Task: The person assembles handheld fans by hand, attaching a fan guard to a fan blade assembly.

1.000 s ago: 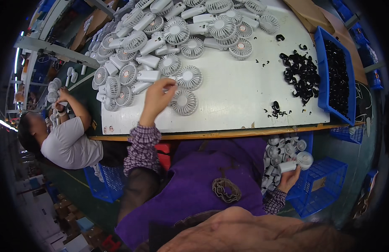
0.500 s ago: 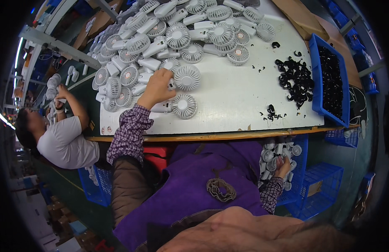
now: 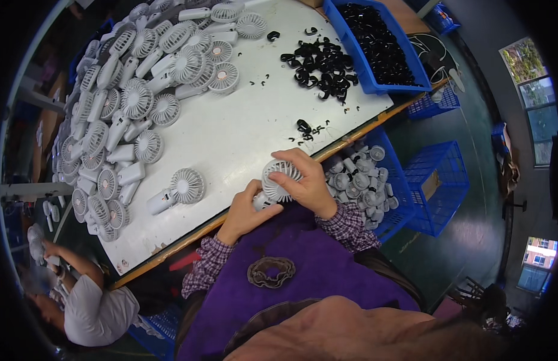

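Observation:
A small white handheld fan [image 3: 278,188] is held between both hands just off the table's near edge. My left hand [image 3: 244,212] closes on the handle end, which its fingers partly hide. The fingers and thumb of my right hand [image 3: 309,185] are on the round slatted head. Another white fan [image 3: 187,186] lies alone on the white table [image 3: 231,126], left of my hands. Beyond it spreads a large heap of similar fans [image 3: 136,99].
Loose black curved pieces [image 3: 324,75] lie at the right of the table, beside a blue tray [image 3: 375,88] full of them. Below the edge, a blue crate [image 3: 400,207] holds more fans, next to another blue crate [image 3: 453,186]. A co-worker [image 3: 98,310] sits at the left.
My left hand has come from the heap to the near edge with a fan. The right hand has risen from the crate onto that fan. The view has turned right.

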The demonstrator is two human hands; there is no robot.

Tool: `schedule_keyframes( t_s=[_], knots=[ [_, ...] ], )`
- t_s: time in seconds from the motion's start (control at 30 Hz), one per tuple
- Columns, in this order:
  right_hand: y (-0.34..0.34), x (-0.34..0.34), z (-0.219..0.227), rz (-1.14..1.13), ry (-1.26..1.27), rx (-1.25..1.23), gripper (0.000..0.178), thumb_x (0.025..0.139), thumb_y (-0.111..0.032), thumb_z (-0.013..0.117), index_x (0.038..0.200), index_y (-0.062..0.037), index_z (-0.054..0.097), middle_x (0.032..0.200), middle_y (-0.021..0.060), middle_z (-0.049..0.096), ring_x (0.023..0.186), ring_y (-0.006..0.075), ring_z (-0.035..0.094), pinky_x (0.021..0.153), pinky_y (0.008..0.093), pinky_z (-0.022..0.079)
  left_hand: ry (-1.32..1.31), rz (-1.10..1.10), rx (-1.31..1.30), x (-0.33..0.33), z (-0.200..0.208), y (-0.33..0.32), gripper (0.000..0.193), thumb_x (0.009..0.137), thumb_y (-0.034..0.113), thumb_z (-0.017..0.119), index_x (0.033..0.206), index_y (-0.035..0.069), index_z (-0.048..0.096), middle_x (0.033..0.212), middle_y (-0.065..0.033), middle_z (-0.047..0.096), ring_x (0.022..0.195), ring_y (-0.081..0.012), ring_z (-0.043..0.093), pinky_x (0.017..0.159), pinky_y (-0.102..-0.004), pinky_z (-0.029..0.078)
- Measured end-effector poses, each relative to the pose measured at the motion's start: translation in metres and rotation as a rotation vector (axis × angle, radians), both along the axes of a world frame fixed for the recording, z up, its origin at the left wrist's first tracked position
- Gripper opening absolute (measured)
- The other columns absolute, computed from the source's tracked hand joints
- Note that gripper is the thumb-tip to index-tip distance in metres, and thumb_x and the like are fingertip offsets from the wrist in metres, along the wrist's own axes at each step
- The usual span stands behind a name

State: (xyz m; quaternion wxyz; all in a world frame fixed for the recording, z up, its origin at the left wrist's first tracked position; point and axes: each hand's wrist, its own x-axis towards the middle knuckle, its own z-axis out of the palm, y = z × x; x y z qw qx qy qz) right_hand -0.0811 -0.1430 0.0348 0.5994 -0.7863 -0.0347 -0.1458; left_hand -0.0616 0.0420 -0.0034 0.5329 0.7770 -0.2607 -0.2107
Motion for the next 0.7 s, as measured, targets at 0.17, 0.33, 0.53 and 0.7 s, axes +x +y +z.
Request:
schedule_keyframes(
  t_s=[0.17,0.33,0.53,0.7],
  knots=[
    [0.005,0.002,-0.011,0.013,0.042,-0.030,0.028,0.079,-0.013,0.071,0.104,-0.0004,0.063,0.092,0.0105,0.063,0.082,0.0185,0.062,0.072,0.0283,0.048,0.196,0.236,0.034,-0.017,0.001,-0.003,0.029,0.080,0.026,0.073,0.082,-0.002,0.066,0.064,-0.0071,0.065,0.058,-0.0095,0.060,0.053,-0.0239,0.045],
    [-0.003,0.011,-0.033,0.082,0.164,0.117,0.027,0.081,-0.016,0.069,0.102,-0.0004,0.063,0.094,0.0106,0.065,0.081,0.0193,0.063,0.074,0.0279,0.050,0.126,0.266,-0.030,-0.015,-0.004,0.000,0.028,0.079,0.025,0.073,0.076,-0.002,0.066,0.058,-0.0053,0.063,0.052,-0.0094,0.058,0.048,-0.0245,0.043],
    [-0.071,0.023,-0.038,-0.274,-0.103,-0.130,0.029,0.077,-0.005,0.066,0.105,-0.0024,0.063,0.112,0.0122,0.060,0.110,0.0275,0.055,0.095,0.0356,0.042,0.842,0.383,-0.419,0.011,-0.004,0.015,0.038,0.095,0.035,0.048,0.084,0.000,0.058,0.063,-0.0106,0.059,0.051,-0.0176,0.059,0.048,-0.0290,0.051],
    [-0.107,0.041,-0.081,-0.244,-0.093,-0.579,0.020,0.075,-0.008,0.067,0.095,-0.0067,0.068,0.124,0.0091,0.056,0.127,0.0325,0.041,0.101,0.0420,0.036,0.976,0.247,-0.920,0.024,-0.011,0.015,0.041,0.098,0.039,0.040,0.101,0.000,0.053,0.079,-0.0134,0.060,0.066,-0.0234,0.061,0.063,-0.0367,0.054]
  ],
)
